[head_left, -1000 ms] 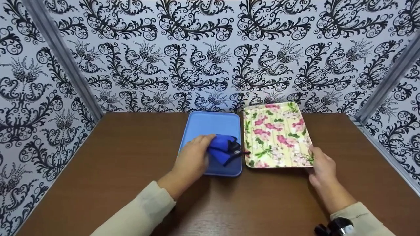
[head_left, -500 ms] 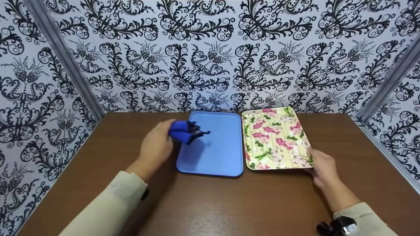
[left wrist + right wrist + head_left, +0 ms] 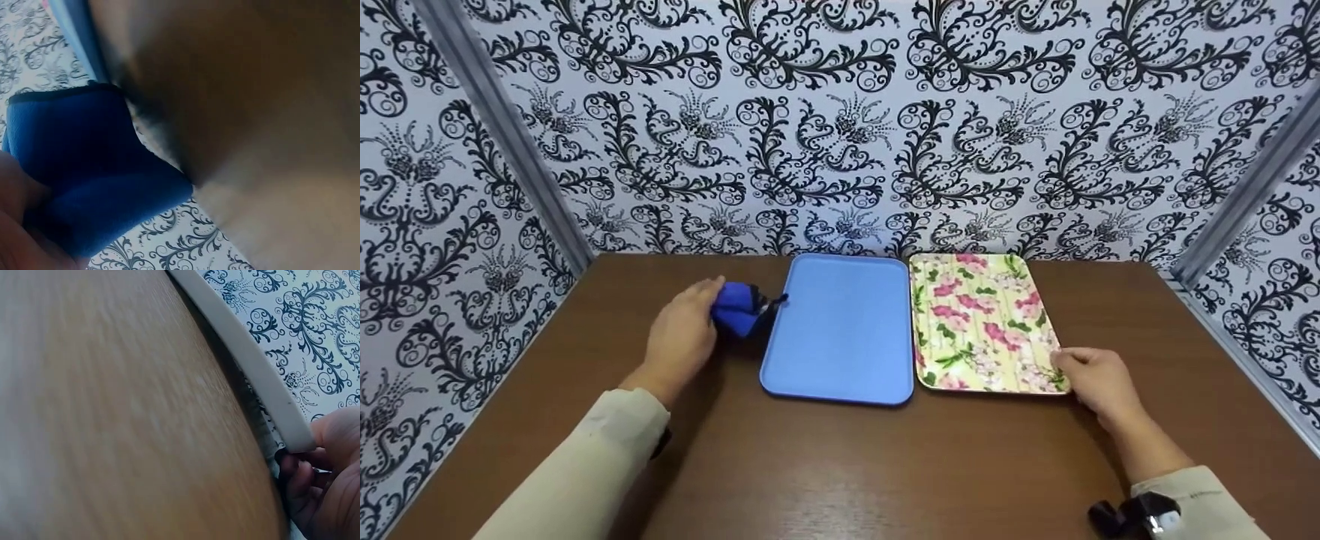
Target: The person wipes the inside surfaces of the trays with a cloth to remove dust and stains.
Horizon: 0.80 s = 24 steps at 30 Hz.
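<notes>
In the head view my left hand [image 3: 681,334] grips a bunched blue cloth with black edging [image 3: 735,309], just left of the blue tray [image 3: 844,330]. Its dark tip overlaps the tray's left rim. Close up in the left wrist view, the cloth [image 3: 84,163] hangs in a fold from my fingers [image 3: 19,191]. On the other side, my right hand [image 3: 1102,379] pinches the near right corner of a cream tray with pink flowers [image 3: 986,322]. The right wrist view shows this tray's pale rim [image 3: 253,371] between thumb and fingers, with a gap under it along the table.
Both trays lie side by side at the back of a brown table [image 3: 825,465], their edges almost meeting. Behind them rises a wall with black scroll patterns [image 3: 840,127]. Grey corner posts [image 3: 502,135] stand at the left and right.
My left hand has carried the blue cloth leftward from over the blue tray to beside it. The flowered tray has come slightly left and toward me and sits lower, my right hand still on its corner.
</notes>
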Each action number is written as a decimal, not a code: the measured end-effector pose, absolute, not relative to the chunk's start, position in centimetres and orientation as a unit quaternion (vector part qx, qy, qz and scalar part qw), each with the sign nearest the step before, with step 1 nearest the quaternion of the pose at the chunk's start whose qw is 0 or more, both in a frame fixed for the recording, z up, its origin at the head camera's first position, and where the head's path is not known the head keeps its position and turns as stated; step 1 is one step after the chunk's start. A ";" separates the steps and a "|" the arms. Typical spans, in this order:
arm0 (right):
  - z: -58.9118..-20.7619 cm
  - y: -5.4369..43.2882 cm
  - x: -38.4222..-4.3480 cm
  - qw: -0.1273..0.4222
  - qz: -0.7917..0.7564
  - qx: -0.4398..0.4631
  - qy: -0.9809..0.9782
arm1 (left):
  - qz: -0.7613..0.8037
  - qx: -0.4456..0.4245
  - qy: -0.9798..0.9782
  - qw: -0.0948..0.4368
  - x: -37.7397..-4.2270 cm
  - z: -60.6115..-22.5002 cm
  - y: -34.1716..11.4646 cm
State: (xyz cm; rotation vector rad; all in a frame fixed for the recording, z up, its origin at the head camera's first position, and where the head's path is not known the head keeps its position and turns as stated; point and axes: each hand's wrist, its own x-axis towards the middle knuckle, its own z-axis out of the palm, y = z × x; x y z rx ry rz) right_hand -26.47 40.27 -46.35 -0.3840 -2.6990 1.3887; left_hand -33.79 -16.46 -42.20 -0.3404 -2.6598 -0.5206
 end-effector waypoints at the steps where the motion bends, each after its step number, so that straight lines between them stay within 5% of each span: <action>1: -46.4 40.3 -26.4 0.041 0.441 -0.122 -0.888 | -0.170 -0.133 -0.956 0.200 -33.6 -42.4 -16.6; 7: -46.6 40.3 -26.5 0.045 0.393 -0.105 -0.912 | -0.078 -0.188 -0.966 0.160 -32.1 -43.1 -17.3; 15: -46.5 40.6 -26.6 0.029 0.384 -0.092 -0.918 | -0.054 -0.203 -0.978 0.016 -30.1 -43.8 -18.3; 24: -45.2 40.8 -26.9 -0.013 0.312 -0.055 -0.949 | -0.073 -0.185 -0.980 -0.034 -28.5 -43.7 -18.7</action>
